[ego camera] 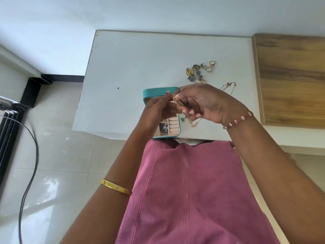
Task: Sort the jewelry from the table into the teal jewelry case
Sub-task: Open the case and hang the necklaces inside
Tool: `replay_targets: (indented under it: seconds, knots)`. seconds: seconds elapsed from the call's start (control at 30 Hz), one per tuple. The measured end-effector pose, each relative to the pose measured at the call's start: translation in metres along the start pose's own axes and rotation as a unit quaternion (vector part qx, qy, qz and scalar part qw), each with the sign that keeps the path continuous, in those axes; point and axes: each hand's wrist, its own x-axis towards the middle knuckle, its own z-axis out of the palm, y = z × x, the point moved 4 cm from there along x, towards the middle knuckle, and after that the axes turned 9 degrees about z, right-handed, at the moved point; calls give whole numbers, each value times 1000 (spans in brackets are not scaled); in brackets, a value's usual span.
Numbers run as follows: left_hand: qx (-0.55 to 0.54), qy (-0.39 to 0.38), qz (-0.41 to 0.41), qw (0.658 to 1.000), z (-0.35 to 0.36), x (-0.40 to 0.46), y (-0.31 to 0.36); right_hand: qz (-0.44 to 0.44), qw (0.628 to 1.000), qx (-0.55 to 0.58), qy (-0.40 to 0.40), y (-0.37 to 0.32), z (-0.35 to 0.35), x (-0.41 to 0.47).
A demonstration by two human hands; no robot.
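Both hands meet above the open teal case (161,90) at the near edge of the desk (123,67). The left hand (156,110) and the right hand (202,103) each pinch a thin gold chain (179,102) between fingertips, holding it clear of the case.

To do this step well, it seems best to keep the chain taut so it does not knot, then lower it slowly into a free compartment. One compartment already holds dark blue pieces (164,128).

Far right on the desk lies a pile of rings and earrings (198,71), with another thin chain (228,86) just beside the right hand. A small gold piece (192,123) lies right of the case, under the right wrist, where it could be brushed off.
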Motion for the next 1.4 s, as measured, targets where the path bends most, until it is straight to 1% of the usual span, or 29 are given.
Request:
replay_targets:
  seconds: [0.2, 0.33, 0.4, 0.5, 0.7, 0.83, 0.9, 0.97, 1.1, 1.23, 1.3, 1.4]
  knots:
    - [11, -27, 10, 1000, -1, -3, 4, 4, 999, 41, 35, -2, -19, 0]
    - [81, -28, 31, 996, -10, 0, 8, 7, 998, 21, 63, 1, -35, -2]
    - [110, -24, 43, 993, -15, 1, 8, -1, 996, -5, 89, 3, -43, -4]
    - [122, -20, 57, 991, -19, 5, 7, -8, 990, -78, 119, 5, -50, -8]
    - [139, -9, 69, 988, -26, 12, 5, -9, 971, -201, 129, 6, -58, -12]
    - [174, 1, 73, 982, -28, 14, 3, -36, 964, -232, 123, 4, -57, -12]
    - [163, 9, 75, 984, -29, 14, 3, -56, 968, -209, 129, 3, -58, -13]
    - [157, 14, 77, 984, -31, 13, 3, -74, 979, -141, 131, 4, -62, -12]
    - [156, 25, 79, 984, -30, 13, 1, -110, 989, -14, 93, 14, -63, -8]
    - [131, 81, 61, 986, -38, 15, -3, -160, 973, 156, 62, 15, -67, -8]
    - [128, 84, 51, 987, -40, 15, -6, -181, 962, 197, 54, 13, -67, -10]
    - [134, 76, 47, 987, -38, 15, -8, -206, 956, 201, 48, 8, -65, -13]
